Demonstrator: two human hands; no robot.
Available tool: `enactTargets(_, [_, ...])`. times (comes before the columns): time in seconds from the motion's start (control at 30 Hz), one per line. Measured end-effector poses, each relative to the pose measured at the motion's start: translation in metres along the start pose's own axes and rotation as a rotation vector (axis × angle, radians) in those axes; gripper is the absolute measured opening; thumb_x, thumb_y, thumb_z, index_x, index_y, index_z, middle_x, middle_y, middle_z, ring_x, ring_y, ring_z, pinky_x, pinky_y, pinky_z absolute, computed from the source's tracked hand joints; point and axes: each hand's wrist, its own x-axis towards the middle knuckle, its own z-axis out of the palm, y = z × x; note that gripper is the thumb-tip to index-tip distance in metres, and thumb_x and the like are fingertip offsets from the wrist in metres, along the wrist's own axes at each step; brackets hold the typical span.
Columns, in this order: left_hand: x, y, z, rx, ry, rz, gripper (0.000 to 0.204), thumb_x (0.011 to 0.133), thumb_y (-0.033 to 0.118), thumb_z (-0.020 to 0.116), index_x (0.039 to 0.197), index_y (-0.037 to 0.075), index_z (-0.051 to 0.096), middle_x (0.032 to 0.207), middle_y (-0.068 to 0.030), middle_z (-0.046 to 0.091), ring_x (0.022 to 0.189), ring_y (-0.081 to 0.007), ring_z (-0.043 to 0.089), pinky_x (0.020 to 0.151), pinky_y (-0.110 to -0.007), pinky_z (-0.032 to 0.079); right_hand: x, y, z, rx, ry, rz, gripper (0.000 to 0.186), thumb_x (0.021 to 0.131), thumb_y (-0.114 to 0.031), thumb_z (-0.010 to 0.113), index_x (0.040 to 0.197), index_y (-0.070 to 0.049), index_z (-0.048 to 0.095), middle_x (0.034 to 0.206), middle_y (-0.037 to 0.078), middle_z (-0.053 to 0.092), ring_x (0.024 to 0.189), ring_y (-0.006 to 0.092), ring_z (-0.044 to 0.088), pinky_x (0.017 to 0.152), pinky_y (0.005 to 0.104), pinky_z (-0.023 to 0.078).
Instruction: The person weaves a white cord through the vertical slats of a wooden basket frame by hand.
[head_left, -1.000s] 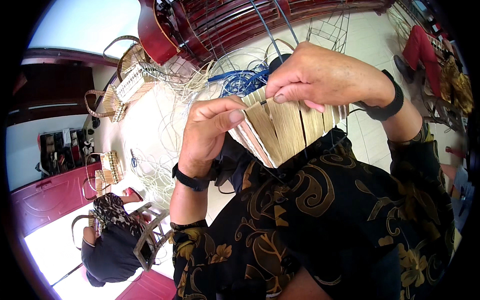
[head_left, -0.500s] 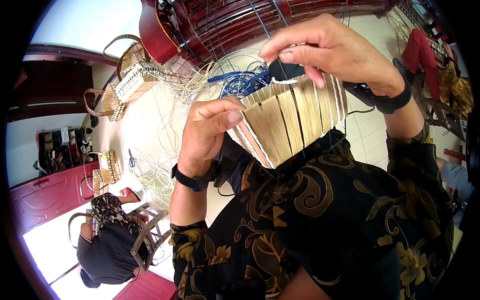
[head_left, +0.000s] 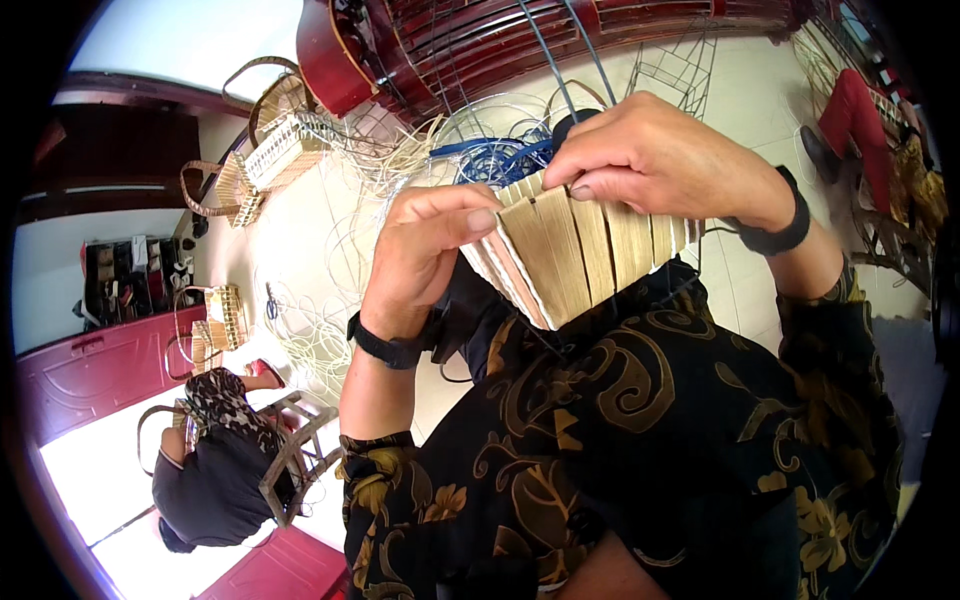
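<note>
At near centre, tan basket: slatted, handheld.
Left hand: pinching its left corner.
Right hand: pinching its upper rim.
Blue strands: tangled, far side.

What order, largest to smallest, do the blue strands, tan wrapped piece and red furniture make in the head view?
1. Red furniture
2. Tan wrapped piece
3. Blue strands
Nearness enlarges the second.

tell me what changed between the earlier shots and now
The right hand, lifted off the tan strip-covered piece half a second ago, has come down and taken its upper edge again, much as in the earliest picture. The left hand still pinches the left corner.
</note>
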Motion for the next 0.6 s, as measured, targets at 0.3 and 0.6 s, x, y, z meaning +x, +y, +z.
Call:
enactTargets(0.3, [0.009, 0.004, -0.007, 0.004, -0.032, -0.081, 0.017, 0.083, 0.01, 0.067, 0.084, -0.006, 0.072, 0.081, -0.0071, 0.069, 0.079, -0.0133, 0.059, 0.081, -0.027, 0.044, -0.006, -0.011, 0.04, -0.245, 0.433, -0.291, 0.017, 0.084, -0.01, 0.074, 0.101, -0.006, 0.072, 0.099, 0.011, 0.072, 0.09, 0.0267, 0.068, 0.076, 0.0352, 0.054])
enactTargets(0.6, [0.003, 0.012, 0.006, 0.045, 0.051, -0.081, 0.019, 0.083, 0.013, 0.065, 0.086, -0.004, 0.074, 0.082, -0.0065, 0.07, 0.081, -0.0136, 0.061, 0.083, -0.027, 0.045, 0.011, -0.018, 0.046, -0.263, 0.399, -0.241, 0.022, 0.077, -0.009, 0.079, 0.097, -0.008, 0.069, 0.097, 0.007, 0.07, 0.095, 0.0303, 0.063, 0.087, 0.0392, 0.051])
